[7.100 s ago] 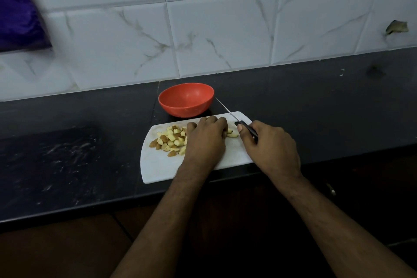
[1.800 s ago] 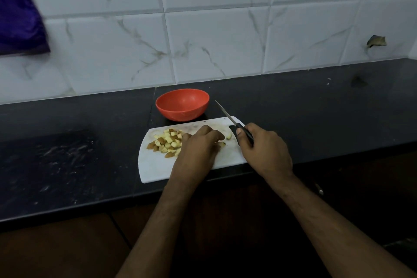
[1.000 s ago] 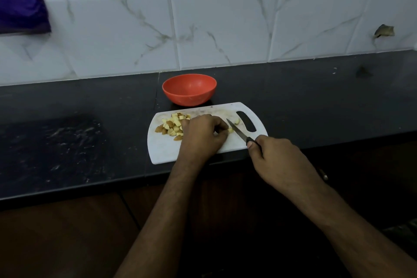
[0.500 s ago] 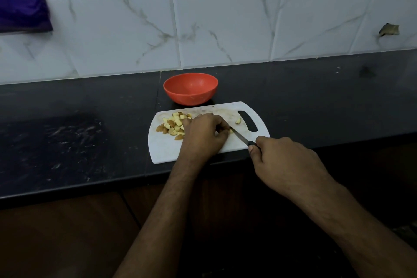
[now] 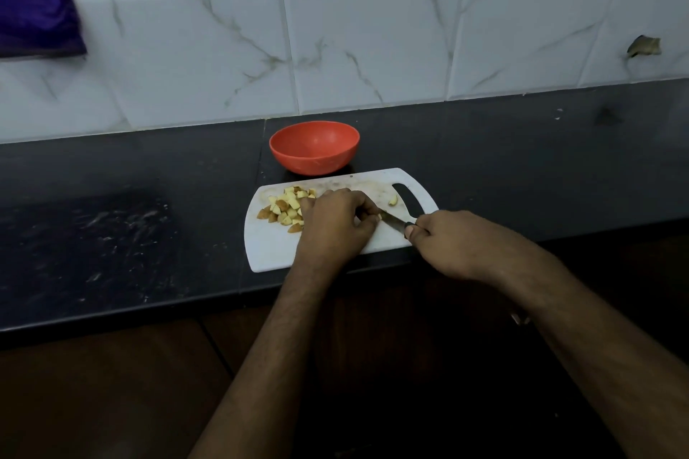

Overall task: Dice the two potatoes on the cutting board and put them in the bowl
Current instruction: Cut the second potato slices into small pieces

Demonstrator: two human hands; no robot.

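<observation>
Since the previous frame, right hand (image 5: 458,242) has drawn slightly back toward the counter edge, fingers wrapped round the handle of knife (image 5: 396,223), whose blade lies low on cutting board (image 5: 276,253). Left hand (image 5: 335,224) rests curled over a potato piece (image 5: 378,215) at the blade tip; its grip cannot be confirmed. Diced potato (image 5: 285,210) lies piled on the board's left part, one loose piece (image 5: 393,201) near the handle slot, and red bowl (image 5: 314,147) stands just behind the board.

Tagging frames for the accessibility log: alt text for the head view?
On a white plastic cutting board, the right hand holds a black-handled knife against a potato piece gripped by the left hand. Diced potato pieces lie piled beside it; an empty orange bowl sits behind on the dark countertop.
</observation>
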